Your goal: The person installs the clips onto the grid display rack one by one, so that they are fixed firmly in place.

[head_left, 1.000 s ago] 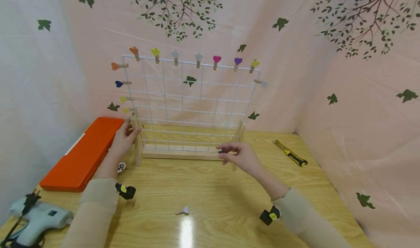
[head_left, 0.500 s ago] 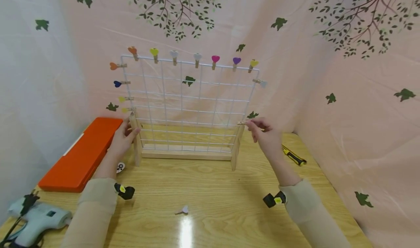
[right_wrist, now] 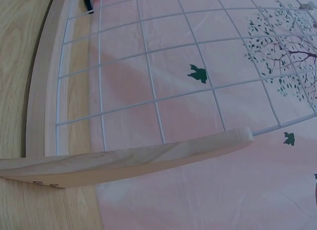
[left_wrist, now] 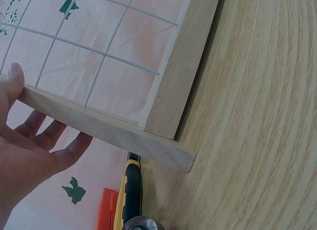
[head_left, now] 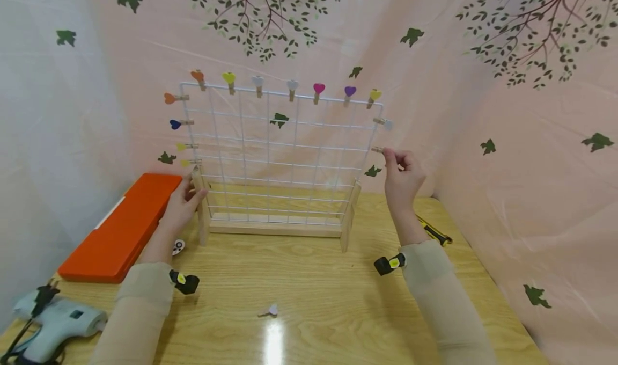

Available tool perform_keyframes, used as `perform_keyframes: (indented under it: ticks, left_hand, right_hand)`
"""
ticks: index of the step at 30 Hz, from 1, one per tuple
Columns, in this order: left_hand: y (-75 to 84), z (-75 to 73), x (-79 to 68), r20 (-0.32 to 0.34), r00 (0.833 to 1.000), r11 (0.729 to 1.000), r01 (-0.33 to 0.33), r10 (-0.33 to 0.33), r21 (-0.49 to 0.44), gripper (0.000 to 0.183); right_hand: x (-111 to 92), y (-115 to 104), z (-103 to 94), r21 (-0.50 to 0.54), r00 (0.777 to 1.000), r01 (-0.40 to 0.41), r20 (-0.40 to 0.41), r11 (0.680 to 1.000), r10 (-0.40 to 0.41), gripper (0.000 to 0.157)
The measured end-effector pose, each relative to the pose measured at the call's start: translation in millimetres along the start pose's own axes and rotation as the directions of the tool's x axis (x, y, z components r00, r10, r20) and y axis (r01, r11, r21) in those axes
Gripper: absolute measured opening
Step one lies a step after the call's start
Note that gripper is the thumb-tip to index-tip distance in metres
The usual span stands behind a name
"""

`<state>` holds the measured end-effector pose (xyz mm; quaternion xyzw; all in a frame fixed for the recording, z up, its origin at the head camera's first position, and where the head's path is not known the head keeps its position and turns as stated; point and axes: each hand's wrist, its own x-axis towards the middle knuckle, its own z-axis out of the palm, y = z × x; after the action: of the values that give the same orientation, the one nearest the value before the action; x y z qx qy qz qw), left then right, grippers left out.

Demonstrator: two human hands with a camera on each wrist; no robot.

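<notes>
A white wire grid point(head_left: 282, 138) stands upright in a wooden stand point(head_left: 275, 228), with heart-topped mini clothespins along its top and both sides. My left hand point(head_left: 182, 201) holds the stand's left post point(left_wrist: 111, 133), thumb on one side and fingers on the other. At the grid's right edge, my right hand point(head_left: 404, 177) pinches a small wooden clothespin point(head_left: 377, 150), below a clip with a pale heart point(head_left: 388, 124). My fingers hide its outer end, and I cannot tell whether its tip touches the wire. The right wrist view shows the right post point(head_left: 351, 214) but not the hand.
One loose clothespin with a pale heart point(head_left: 271, 310) lies on the table point(head_left: 309, 279) in front. An orange case point(head_left: 120, 225) and a glue gun point(head_left: 63, 316) are at left, near a small white round object point(head_left: 178, 246). A yellow-black tool point(head_left: 435, 233) lies at right.
My right hand has moved up and right from low before the grid to its right edge, carrying the pinched clothespin. The left hand stays on the post.
</notes>
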<state>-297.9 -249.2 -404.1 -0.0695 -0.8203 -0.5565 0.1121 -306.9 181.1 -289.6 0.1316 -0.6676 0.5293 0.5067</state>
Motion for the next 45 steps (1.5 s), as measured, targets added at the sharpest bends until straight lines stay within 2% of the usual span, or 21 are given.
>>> perform_keyframes:
  ticks: [5, 16, 20, 24, 29, 32, 35, 39, 43, 45]
  left_hand:
    - [-1.3, 1.4, 0.6, 0.001, 1.0, 1.0, 0.0, 0.0, -0.008, 0.061]
    - [-1.1, 0.8, 0.9, -0.002, 1.0, 1.0, -0.006, 0.006, -0.015, 0.06]
    - [-0.1, 0.3, 1.0, -0.005, 1.0, 1.0, -0.016, 0.016, -0.008, 0.059]
    - [1.2, -0.7, 0.5, -0.005, 1.0, 1.0, -0.011, 0.011, -0.002, 0.061]
    - [1.3, -0.6, -0.3, -0.007, 1.0, 1.0, -0.003, 0.003, 0.009, 0.061]
    - [0.4, 0.3, -0.9, -0.005, 1.0, 1.0, 0.0, 0.0, 0.01, 0.061]
    - [-0.7, 0.4, -1.1, -0.005, 1.0, 1.0, -0.001, 0.001, 0.005, 0.061]
    - [-0.4, -0.1, -1.0, -0.004, 1.0, 1.0, 0.002, -0.002, -0.003, 0.061]
    - [0.9, -0.2, -0.9, -0.004, 1.0, 1.0, 0.006, -0.006, -0.003, 0.061]
    - [1.5, 0.0, -0.9, -0.006, 1.0, 1.0, 0.003, -0.003, 0.001, 0.061]
  right_hand:
    - [4, 12, 7.8, 0.048, 0.998, 0.016, -0.056, 0.999, -0.013, 0.028]
    - [8, 7, 17.1, 0.06, 0.995, 0.094, -0.025, 0.994, -0.092, 0.027]
    - [9, 6, 17.4, 0.063, 0.996, 0.086, -0.027, 0.994, -0.084, 0.026]
    - [10, 8, 15.3, 0.039, 0.999, 0.04, 0.008, 0.998, -0.041, 0.022]
    - [11, 24, 7.4, -0.025, 0.998, -0.036, 0.051, 0.999, 0.037, 0.022]
    - [8, 28, -0.8, -0.042, 0.997, -0.029, 0.076, 0.999, 0.032, 0.025]
    - [0, 15, -9.0, -0.028, 0.991, -0.002, 0.136, 1.0, 0.006, 0.024]
    - [-18, -15, -17.0, -0.003, 0.958, 0.019, 0.287, 1.0, -0.018, 0.024]
    - [-43, -34, -18.7, 0.009, 0.885, 0.012, 0.466, 1.0, -0.015, 0.028]
    - [-55, -33, -16.8, 0.002, 0.841, 0.004, 0.541, 1.0, -0.004, 0.031]
